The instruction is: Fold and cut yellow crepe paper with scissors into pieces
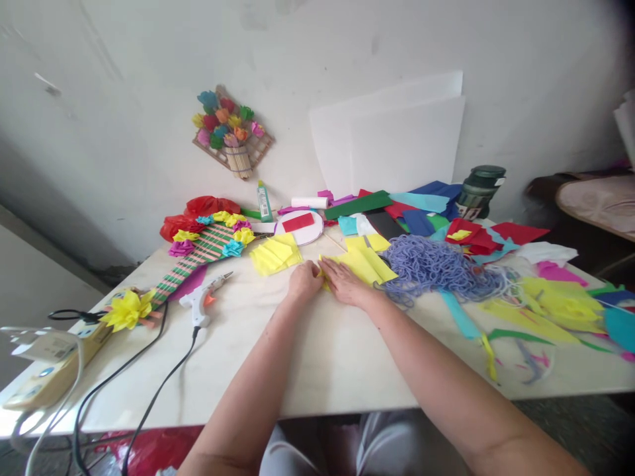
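Observation:
My left hand (305,281) is closed, its fingers curled at the left edge of a sheet of yellow crepe paper (367,266). Flat on that same sheet lies my right hand (346,283), fingers stretched out and pointing toward the left hand. Part of the sheet is hidden under the right hand. Beyond the left hand is a stack of yellow paper pieces (276,254). A tangle of purple yarn (436,268) touches the sheet's right side. A thin wooden stick (335,242) lies just behind the hands.
On the left are a glue gun (201,301) with its cord, a power strip (64,370) and a fan-shaped flower craft (198,254). A white disc (300,228) with a red strip, coloured paper (362,203) and a dark jar (481,192) line the back. Paper scraps (560,304) cover the right.

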The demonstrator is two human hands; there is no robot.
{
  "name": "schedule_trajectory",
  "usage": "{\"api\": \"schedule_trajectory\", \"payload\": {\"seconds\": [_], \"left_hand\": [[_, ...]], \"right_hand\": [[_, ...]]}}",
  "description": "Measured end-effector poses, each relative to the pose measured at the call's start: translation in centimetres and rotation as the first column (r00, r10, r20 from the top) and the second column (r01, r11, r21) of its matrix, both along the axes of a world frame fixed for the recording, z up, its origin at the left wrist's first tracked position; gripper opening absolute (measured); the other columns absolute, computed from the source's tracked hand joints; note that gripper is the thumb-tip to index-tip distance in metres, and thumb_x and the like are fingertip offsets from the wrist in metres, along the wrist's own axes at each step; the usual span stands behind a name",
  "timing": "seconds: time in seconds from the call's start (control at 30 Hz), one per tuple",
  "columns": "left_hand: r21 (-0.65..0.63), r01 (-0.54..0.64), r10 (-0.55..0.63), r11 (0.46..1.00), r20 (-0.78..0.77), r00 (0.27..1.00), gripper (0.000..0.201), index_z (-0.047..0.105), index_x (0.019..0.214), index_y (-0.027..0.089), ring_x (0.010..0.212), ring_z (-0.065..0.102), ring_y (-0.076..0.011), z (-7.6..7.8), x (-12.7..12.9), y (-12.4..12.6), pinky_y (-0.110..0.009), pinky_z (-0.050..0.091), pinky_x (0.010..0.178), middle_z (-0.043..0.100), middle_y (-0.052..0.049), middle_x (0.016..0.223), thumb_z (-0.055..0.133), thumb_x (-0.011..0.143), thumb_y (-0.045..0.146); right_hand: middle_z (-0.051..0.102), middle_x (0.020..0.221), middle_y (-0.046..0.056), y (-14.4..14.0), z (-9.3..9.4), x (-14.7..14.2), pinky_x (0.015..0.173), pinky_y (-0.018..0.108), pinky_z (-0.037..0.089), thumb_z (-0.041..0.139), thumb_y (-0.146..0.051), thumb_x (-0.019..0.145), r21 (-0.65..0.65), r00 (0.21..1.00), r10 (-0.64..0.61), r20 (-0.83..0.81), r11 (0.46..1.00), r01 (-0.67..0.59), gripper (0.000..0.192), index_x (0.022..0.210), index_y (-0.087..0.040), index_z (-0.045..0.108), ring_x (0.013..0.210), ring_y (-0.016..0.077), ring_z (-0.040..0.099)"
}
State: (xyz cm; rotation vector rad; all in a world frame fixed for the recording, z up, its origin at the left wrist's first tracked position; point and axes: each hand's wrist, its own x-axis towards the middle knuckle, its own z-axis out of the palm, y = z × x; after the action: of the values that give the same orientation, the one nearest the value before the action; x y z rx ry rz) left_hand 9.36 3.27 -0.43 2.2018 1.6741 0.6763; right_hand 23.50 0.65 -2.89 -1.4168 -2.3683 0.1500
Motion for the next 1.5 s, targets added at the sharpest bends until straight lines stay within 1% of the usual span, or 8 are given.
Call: {"api": "schedule_trajectory", "payload": {"seconds": [0.17, 0.37, 0.6, 0.7, 0.87, 1.07, 1.3, 1.5], "left_hand": [[0.008, -0.002, 0.000, 1.000, 0.249, 0.969, 0.008, 0.048, 0.068, 0.019, 0.059, 0.056, -0.0148, 0.0, 0.3, -0.2, -0.026, 0.042, 0.058, 0.059, -0.001, 0.062, 0.054, 0.064, 0.017], [-0.269, 0.070, 0.133, 0.961, 0.665, 0.735, 0.028, 0.047, 0.088, 0.017, 0.049, 0.058, -0.0141, -0.6, 0.0, 0.2, -0.026, 0.046, 0.050, 0.060, 0.000, 0.059, 0.061, 0.064, 0.017], [-0.392, 0.147, 0.274, 0.908, 0.821, 0.501, 0.016, 0.057, 0.074, 0.015, 0.057, 0.061, -0.0147, -1.0, -0.1, 0.8, -0.028, 0.050, 0.057, 0.064, -0.002, 0.063, 0.065, 0.061, 0.016], [-0.363, 0.103, 0.286, 0.926, 0.853, 0.437, 0.013, 0.058, 0.071, 0.014, 0.057, 0.060, -0.0137, -1.1, -0.2, 0.9, -0.026, 0.049, 0.058, 0.063, -0.001, 0.061, 0.065, 0.060, 0.016], [-0.304, 0.101, 0.259, 0.947, 0.911, 0.320, 0.015, 0.058, 0.070, 0.013, 0.055, 0.059, -0.0121, -0.8, -0.7, 0.6, -0.024, 0.047, 0.056, 0.062, -0.001, 0.060, 0.064, 0.059, 0.020], [-0.296, 0.189, 0.274, 0.936, 0.952, 0.135, 0.019, 0.056, 0.074, 0.013, 0.061, 0.060, -0.0128, -0.3, -0.3, 0.0, -0.027, 0.048, 0.064, 0.062, -0.002, 0.067, 0.064, 0.058, 0.020], [-0.319, 0.137, 0.308, 0.938, 0.946, 0.099, 0.019, 0.056, 0.072, 0.013, 0.054, 0.056, -0.0085, 0.2, 0.6, -0.7, -0.023, 0.045, 0.060, 0.060, 0.000, 0.064, 0.065, 0.057, 0.019], [-0.337, 0.152, 0.322, 0.929, 0.940, 0.115, 0.022, 0.056, 0.074, 0.012, 0.049, 0.054, -0.0096, -0.2, 1.4, -1.2, -0.022, 0.042, 0.048, 0.059, -0.001, 0.060, 0.065, 0.056, 0.020]], "right_hand": [[0.014, 0.144, 0.012, 0.5, -0.3, 0.2, 0.105, 0.040, 0.019, 0.030, -0.015, 0.081, 0.039, 0.990, -0.002, -0.144, 0.999, 0.008, 0.059, 0.138, -0.012, 0.016, 0.132, 0.0174, 0.009], [0.019, 0.143, 0.010, 0.8, 0.2, 0.6, 0.106, 0.034, 0.018, 0.033, -0.020, 0.081, -0.009, 0.931, -0.051, -0.362, 0.999, 0.051, 0.060, 0.138, -0.014, 0.013, 0.132, 0.0140, 0.012], [0.061, 0.106, 0.010, -0.6, 2.1, 0.7, 0.086, 0.030, 0.042, 0.035, -0.037, 0.084, 0.103, 0.763, -0.129, -0.634, 0.963, 0.248, 0.037, 0.105, -0.017, 0.058, 0.100, 0.0186, 0.055], [0.060, 0.055, 0.003, -1.9, 2.9, -0.1, 0.056, 0.024, 0.045, 0.039, -0.045, 0.083, -0.051, 0.712, -0.168, -0.682, 0.982, 0.183, 0.041, 0.064, -0.016, 0.062, 0.053, 0.0128, 0.057], [0.053, 0.044, -0.002, -2.7, 3.4, -2.4, 0.029, 0.019, 0.029, 0.054, -0.044, 0.074, -0.449, 0.631, -0.308, -0.712, 0.890, -0.073, 0.036, 0.054, -0.015, 0.056, 0.028, 0.0056, 0.038], [0.063, 0.066, 0.003, -2.0, 3.2, -3.0, 0.037, 0.020, 0.042, 0.061, -0.031, 0.072, -0.605, 0.218, -0.565, -0.796, 0.722, -0.336, 0.020, 0.079, -0.013, 0.060, 0.043, 0.0085, 0.054], [0.062, 0.061, 0.001, -1.3, 2.7, -3.4, 0.056, 0.021, 0.049, 0.062, -0.015, 0.071, -0.455, -0.179, -0.577, -0.797, 0.768, -0.450, 0.003, 0.074, -0.013, 0.061, 0.055, 0.0090, 0.058], [0.062, 0.058, 0.003, -0.9, 2.7, -3.4, 0.052, 0.020, 0.049, 0.060, -0.014, 0.072, -0.442, -0.250, -0.578, -0.777, 0.783, -0.439, 0.006, 0.075, -0.010, 0.061, 0.052, 0.0097, 0.058]]}}
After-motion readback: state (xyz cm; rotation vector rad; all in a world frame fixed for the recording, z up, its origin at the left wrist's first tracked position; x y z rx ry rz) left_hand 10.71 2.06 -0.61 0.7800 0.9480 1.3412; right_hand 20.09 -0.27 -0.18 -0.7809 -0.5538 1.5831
